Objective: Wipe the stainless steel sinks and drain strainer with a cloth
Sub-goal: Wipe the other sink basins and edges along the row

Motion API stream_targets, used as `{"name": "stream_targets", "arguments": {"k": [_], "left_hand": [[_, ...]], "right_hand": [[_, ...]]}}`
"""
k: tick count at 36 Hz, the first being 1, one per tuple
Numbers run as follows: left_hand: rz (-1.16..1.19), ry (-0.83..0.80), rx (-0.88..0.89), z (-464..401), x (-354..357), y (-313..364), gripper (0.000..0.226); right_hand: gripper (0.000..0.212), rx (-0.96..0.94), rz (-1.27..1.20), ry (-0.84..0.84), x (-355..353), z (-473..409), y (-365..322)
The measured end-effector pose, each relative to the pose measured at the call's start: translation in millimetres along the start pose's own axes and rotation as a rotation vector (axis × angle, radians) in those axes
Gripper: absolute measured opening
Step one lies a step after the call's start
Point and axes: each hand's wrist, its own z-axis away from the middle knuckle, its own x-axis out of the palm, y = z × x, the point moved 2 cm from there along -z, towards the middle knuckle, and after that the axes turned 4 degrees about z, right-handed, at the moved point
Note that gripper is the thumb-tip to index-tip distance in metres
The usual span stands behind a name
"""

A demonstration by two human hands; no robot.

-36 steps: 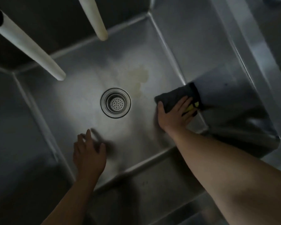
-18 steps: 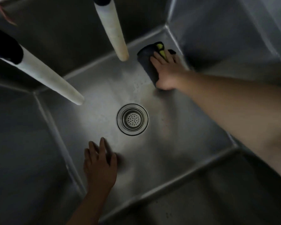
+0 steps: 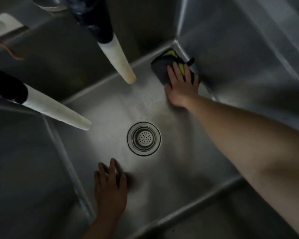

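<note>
I look down into a deep stainless steel sink (image 3: 188, 163). The round drain strainer (image 3: 144, 138) sits in the middle of its floor. A dark grey cloth with yellow edging (image 3: 162, 66) lies in the far right corner of the sink floor. My right hand (image 3: 181, 85) presses on it with straight fingers spread over the cloth. My left hand (image 3: 110, 185) rests flat on the sink floor near the front, just below the strainer, holding nothing.
Two white hose spouts with black collars hang over the sink, one at the left (image 3: 59, 109) and one at the top centre (image 3: 119, 59). Steep steel walls (image 3: 248, 57) close in on all sides. A pale object (image 3: 3, 25) sits on the back ledge.
My right hand swept the cloth from the near right side of the sink floor to the far right corner. The left hand stayed flat on the floor.
</note>
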Motion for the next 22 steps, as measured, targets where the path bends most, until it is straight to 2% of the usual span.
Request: {"name": "stream_targets", "arguments": {"k": [3, 6, 8, 13, 16, 19, 22], "left_hand": [[0.039, 0.034, -0.02, 1, 0, -3, 0.071], [0.085, 0.065, -0.032, 6, -3, 3, 0.072], [0.107, 0.068, -0.054, 8, -1, 5, 0.066], [0.185, 0.07, -0.097, 8, 0, 8, 0.068], [0.226, 0.073, -0.105, 6, 0, 10, 0.065], [0.252, 0.083, -0.106, 4, -1, 9, 0.061], [0.247, 0.073, -0.096, 2, -1, 6, 0.061]], "right_hand": [[0.063, -0.036, 0.018, -0.039, -14, -35, -10], [0.066, -0.141, 0.089, -0.06, -14, -42, -20], [0.068, -0.268, 0.149, -0.054, -9, -29, -30], [0.067, -0.59, 0.254, -0.067, 22, 39, -54], [0.061, -0.697, 0.28, -0.12, 27, 57, -42], [0.059, -0.621, 0.25, -0.126, 19, 61, -15], [0.061, -0.29, 0.151, -0.086, 18, 81, 23]]}}
